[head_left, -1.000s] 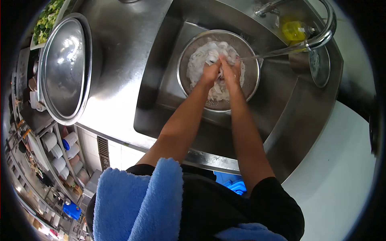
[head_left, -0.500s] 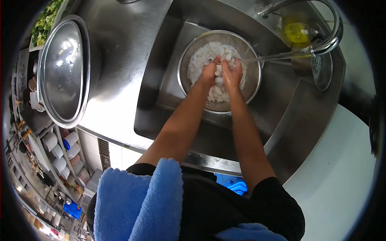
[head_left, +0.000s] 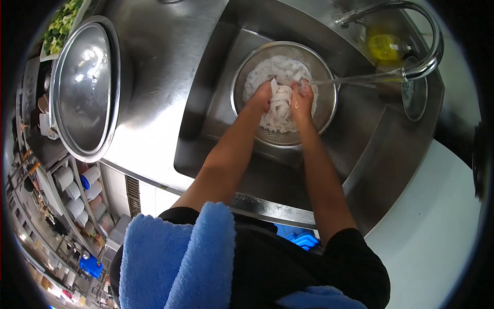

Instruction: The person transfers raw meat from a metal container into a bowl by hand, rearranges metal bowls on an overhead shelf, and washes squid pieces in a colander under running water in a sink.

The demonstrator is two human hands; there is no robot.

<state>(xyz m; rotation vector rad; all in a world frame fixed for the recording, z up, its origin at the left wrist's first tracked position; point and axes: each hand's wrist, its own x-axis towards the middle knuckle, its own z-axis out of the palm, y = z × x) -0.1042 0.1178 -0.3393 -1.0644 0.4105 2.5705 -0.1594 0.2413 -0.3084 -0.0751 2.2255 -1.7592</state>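
A round metal colander [head_left: 327, 119] sits in the sink, holding wet white flat strips [head_left: 280, 105] that look like wide noodles or thin slices. My left hand [head_left: 262, 98] is sunk into the left side of the heap, its fingers curled round some strips and partly hidden. Opposite it, my right hand [head_left: 302, 101] grips the strips from the right with bent fingers. A bunch of them bulges up between both palms. Water runs from the curved faucet [head_left: 423, 64] onto the right hand and the strips.
The steel sink [head_left: 206, 149] surrounds the colander. On the counter to the left stands a large oval metal pan [head_left: 82, 92], with chopped greens [head_left: 60, 28] behind it. A bottle of yellow liquid [head_left: 382, 47] is beside the faucet. A blue towel [head_left: 175, 257] hangs at my chest.
My hands have moved apart and slightly toward me, with a bunch of strips now raised between them. The whole view has shifted slightly. Water keeps running.
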